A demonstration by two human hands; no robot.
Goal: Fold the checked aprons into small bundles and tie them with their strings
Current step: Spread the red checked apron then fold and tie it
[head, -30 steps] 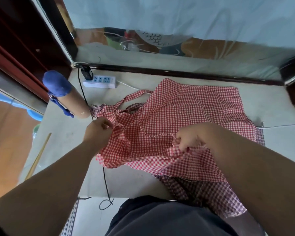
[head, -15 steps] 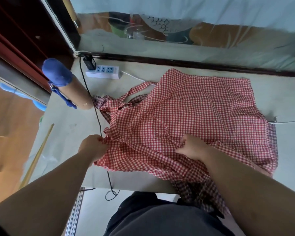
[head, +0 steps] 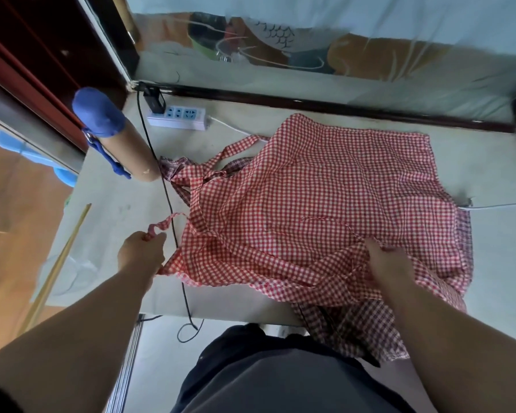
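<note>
Both grips clamped on red checked apron, spread on worktop just right of power strip.
L hand pinches its string; R hand bunches a fold, fingertips hidden in cloth; overhang partly behind R arm.

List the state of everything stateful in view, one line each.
apron: unfolded, spread on the table.
string: untied, pulled out to the apron's left.
left hand: fingers pinch the string.
right hand: grips a fold of the apron.
power strip: one black plug in, other sockets free.
cable: slack, trails off the table's front edge.
tube: lying on its side, blue cover on one end.
</note>
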